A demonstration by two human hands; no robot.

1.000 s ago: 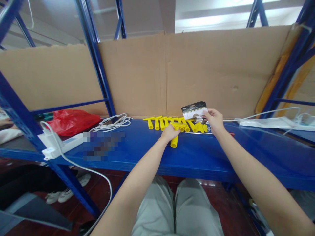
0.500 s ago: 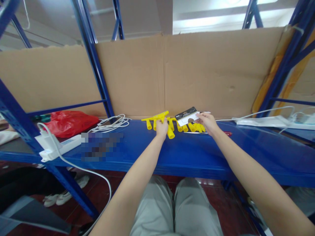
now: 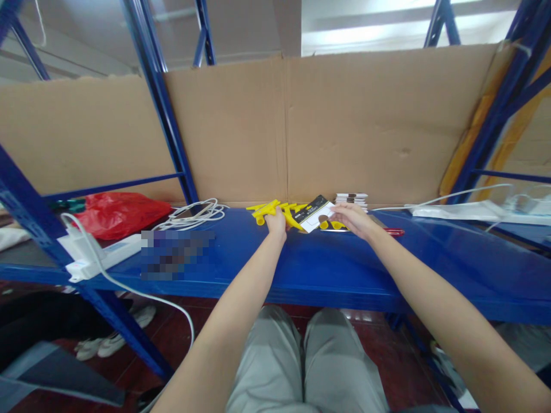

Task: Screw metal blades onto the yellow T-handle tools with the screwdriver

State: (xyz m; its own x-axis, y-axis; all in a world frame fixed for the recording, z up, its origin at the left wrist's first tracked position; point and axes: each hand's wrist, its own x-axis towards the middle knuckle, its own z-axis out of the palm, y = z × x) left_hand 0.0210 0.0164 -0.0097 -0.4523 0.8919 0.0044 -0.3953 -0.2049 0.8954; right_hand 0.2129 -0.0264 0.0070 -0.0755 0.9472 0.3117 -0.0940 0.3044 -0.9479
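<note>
My left hand point(image 3: 276, 222) is closed around a yellow T-shaped plastic tool point(image 3: 267, 209), its crossbar pointing up and left. Between the thumb and fingers of my right hand point(image 3: 350, 217) is a black-and-white printed card point(image 3: 316, 213) with a brown round spot, held tilted. The card's left edge is close to the yellow tool; whether they touch I cannot tell. More yellow tools point(image 3: 338, 225) lie in a row on the blue shelf point(image 3: 318, 264), partly hidden by the card and my hands.
Behind my right hand stands a stack of cards point(image 3: 350, 198). A thin red-handled tool point(image 3: 395, 232) lies to its right. Further left are a coiled white cable point(image 3: 198, 215), a power strip point(image 3: 107, 255) and a red plastic bag point(image 3: 123, 215). Cardboard point(image 3: 365, 126) walls the back.
My right hand has brought the card left and slightly down, tilting it more. My left hand has shifted a little left, turning the yellow tool. The card stack now shows.
</note>
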